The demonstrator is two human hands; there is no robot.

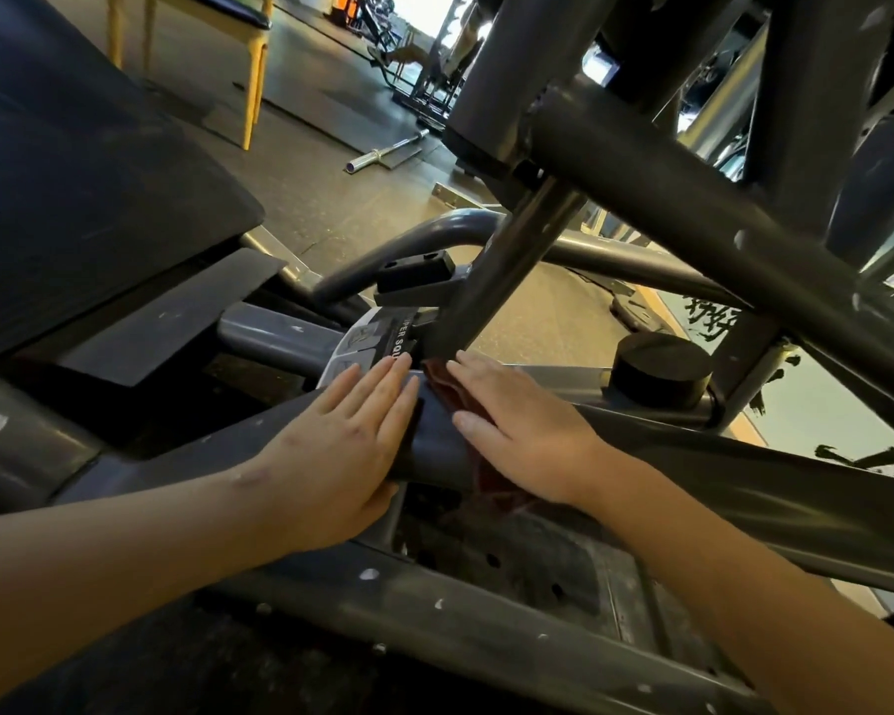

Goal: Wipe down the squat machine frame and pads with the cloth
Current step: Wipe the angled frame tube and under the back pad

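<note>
Gym floor, grey squat machine frame. Left hand flat on tube, fingers straight. Right hand presses dark red cloth, fingers extended.

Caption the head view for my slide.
Right hand presses the cloth onto the frame tube; left hand rests flat beside it.

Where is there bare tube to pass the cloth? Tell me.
Bare: frame tube right of the right hand, below the black round stopper; a short gap toward the left hand. Crowded: ahead of the cloth, where the slanted post joins.
</note>
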